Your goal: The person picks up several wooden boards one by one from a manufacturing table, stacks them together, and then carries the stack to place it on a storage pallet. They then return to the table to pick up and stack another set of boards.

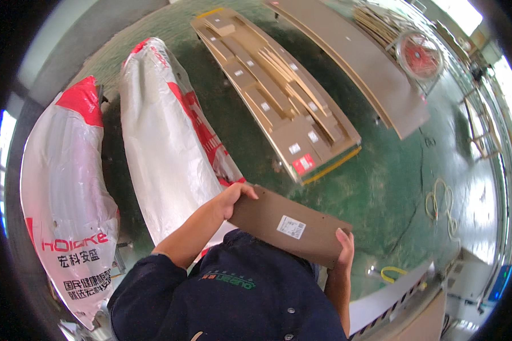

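Observation:
A brown rectangular board (256,217) is held in front of my body, tilted down towards the right. A white printed label (292,226) sticks to its upper face, and small holes show near its edges. My left hand (238,198) grips the upper left end, thumb on top and fingers mostly hidden beneath. At the opposite end my right hand (345,247) holds the short edge, its thumb on the face. Ahead of me stands a low cart (330,164) with yellow ends, carrying several labelled brown panels (277,135) and narrow strips (296,79).
Two plastic-wrapped stacks (162,140) (68,170) stand on the left. Beyond the cart is a long brown sheet stack (354,55). A caged fan (419,55) stands at the far right. A pale hose (441,204) and dark cable (418,200) lie on the green floor (384,179).

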Available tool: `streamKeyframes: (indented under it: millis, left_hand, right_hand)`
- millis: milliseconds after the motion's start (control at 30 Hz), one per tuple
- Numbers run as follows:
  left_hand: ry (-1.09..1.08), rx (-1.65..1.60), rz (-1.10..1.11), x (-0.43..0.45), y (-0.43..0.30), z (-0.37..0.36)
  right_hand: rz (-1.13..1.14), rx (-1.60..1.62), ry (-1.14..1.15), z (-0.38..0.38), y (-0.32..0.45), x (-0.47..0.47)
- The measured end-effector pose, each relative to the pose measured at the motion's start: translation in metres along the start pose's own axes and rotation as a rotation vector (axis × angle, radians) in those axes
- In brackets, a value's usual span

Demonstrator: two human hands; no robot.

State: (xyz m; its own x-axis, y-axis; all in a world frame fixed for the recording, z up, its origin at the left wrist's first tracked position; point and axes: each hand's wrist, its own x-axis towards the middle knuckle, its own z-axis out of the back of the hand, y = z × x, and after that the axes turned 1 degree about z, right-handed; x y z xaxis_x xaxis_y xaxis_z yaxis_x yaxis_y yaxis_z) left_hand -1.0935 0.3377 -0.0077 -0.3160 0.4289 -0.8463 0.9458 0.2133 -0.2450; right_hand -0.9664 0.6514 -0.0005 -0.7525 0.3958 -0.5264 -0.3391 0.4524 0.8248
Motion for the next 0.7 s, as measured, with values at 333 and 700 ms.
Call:
streamKeyframes:
  millis: [333, 700]
  left_hand:
    - [-0.181, -0.402, -0.251, 0.000, -0.108, 0.039]
    - [-0.139, -0.537, -0.064, 0.072, -0.331, 0.154]
  right_hand:
    - [-0.175, -0.272, 0.400, -0.185, 0.107, 0.161]
    - [-0.250, -0.318, 0.312, -0.396, 0.087, 0.307]
